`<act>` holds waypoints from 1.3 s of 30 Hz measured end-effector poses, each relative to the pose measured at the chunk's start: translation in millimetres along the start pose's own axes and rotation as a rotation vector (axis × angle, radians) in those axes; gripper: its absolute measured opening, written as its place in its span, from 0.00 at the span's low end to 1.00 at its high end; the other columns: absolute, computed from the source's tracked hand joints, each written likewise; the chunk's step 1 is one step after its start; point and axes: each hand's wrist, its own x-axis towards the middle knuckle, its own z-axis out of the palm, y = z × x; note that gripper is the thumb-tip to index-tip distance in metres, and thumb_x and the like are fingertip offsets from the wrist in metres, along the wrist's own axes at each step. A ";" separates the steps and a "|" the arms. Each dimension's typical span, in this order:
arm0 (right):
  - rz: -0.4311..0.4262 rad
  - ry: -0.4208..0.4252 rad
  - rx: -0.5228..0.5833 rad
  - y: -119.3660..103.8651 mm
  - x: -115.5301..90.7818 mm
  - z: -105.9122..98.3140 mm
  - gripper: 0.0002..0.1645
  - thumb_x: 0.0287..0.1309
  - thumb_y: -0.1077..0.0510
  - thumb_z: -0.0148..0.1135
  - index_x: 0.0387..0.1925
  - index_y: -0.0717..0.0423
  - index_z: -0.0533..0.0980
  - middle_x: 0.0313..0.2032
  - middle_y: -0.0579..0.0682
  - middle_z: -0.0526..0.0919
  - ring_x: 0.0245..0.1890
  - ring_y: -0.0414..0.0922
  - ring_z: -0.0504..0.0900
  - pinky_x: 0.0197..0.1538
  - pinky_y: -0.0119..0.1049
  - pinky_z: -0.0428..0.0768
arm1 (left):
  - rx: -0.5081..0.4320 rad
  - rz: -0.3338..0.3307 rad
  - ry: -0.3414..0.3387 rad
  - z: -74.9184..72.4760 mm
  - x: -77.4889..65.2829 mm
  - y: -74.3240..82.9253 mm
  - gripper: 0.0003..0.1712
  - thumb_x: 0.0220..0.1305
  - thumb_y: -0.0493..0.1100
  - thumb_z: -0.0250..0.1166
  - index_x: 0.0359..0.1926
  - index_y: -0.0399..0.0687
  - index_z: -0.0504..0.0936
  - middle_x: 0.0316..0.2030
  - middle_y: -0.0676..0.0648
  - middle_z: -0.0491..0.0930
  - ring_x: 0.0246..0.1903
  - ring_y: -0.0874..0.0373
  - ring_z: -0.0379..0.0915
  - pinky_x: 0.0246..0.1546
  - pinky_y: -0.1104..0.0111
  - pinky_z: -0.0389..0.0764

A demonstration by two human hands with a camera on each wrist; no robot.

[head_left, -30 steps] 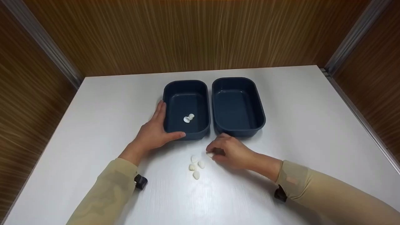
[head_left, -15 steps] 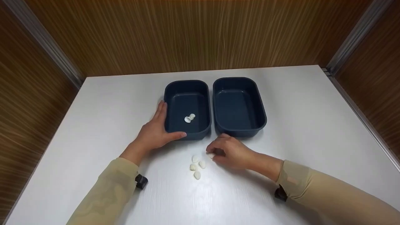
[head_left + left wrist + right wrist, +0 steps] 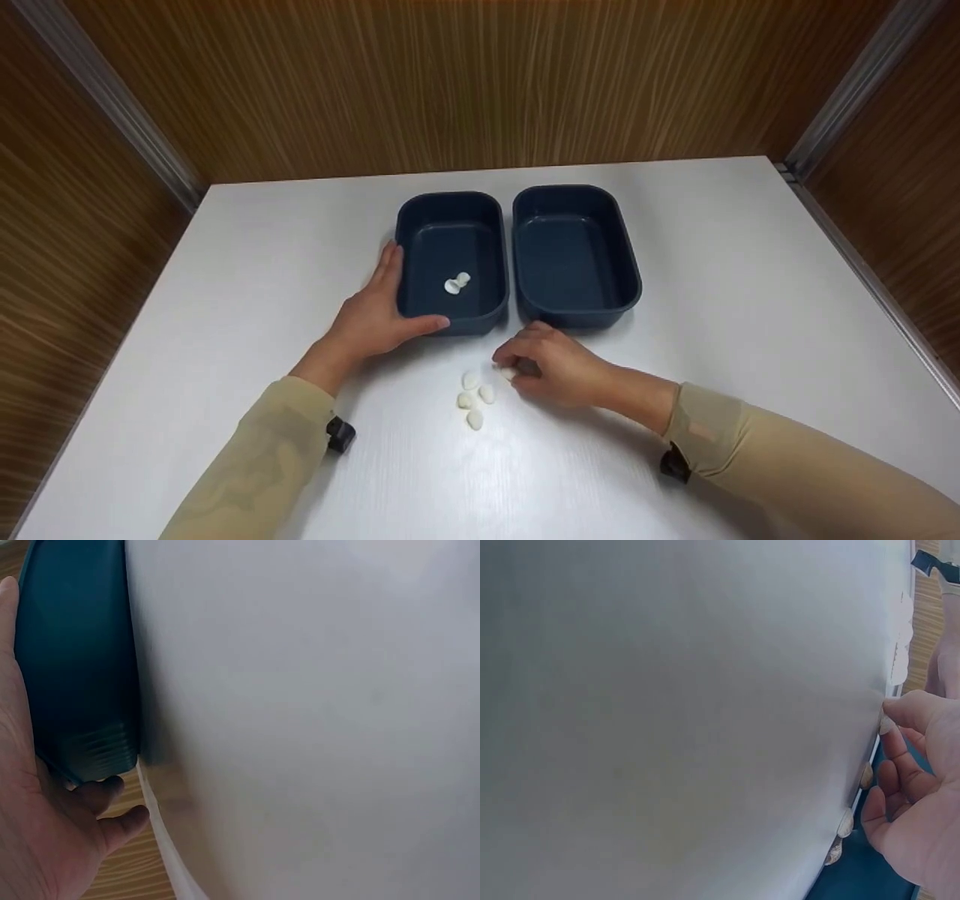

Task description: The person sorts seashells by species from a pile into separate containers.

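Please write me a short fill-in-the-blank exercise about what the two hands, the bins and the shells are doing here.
1. The left hand touches the dark blue bin on the ____ side of the pair.
2. The right hand pinches a white shell between its fingers and ____.
3. Besides that one, ____ loose shells lie on the white table.
4. More shells lie in only ____ of the two bins.

Missing words: left; thumb; four; one.

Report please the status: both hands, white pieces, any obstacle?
Left hand against left bin. Right hand pinching one white piece; four loose pieces to its left. No obstruction over right bin.
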 end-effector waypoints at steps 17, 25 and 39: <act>-0.109 0.070 0.122 -15.8 3.9 -30.5 0.20 0.61 0.71 0.70 0.54 0.62 0.83 0.44 0.52 0.87 0.42 0.47 0.87 0.44 0.46 0.87 | 0.015 0.000 0.003 3.3 1.0 3.1 0.83 0.47 0.88 0.67 0.87 0.52 0.34 0.86 0.53 0.29 0.79 0.40 0.54 0.73 0.42 0.65; -0.101 0.124 0.162 -14.0 15.7 -51.5 0.19 0.62 0.71 0.71 0.55 0.60 0.84 0.48 0.52 0.86 0.45 0.47 0.86 0.46 0.45 0.87 | 0.019 0.013 0.001 4.3 1.6 3.6 0.83 0.48 0.87 0.67 0.87 0.51 0.34 0.86 0.53 0.29 0.79 0.41 0.55 0.72 0.44 0.67; -0.010 0.213 0.145 -7.8 73.8 -82.0 0.18 0.63 0.69 0.71 0.54 0.61 0.85 0.49 0.53 0.86 0.45 0.53 0.82 0.48 0.44 0.80 | 0.008 0.007 -0.002 3.6 1.0 4.7 0.83 0.49 0.87 0.67 0.87 0.50 0.34 0.86 0.52 0.30 0.79 0.41 0.55 0.72 0.45 0.66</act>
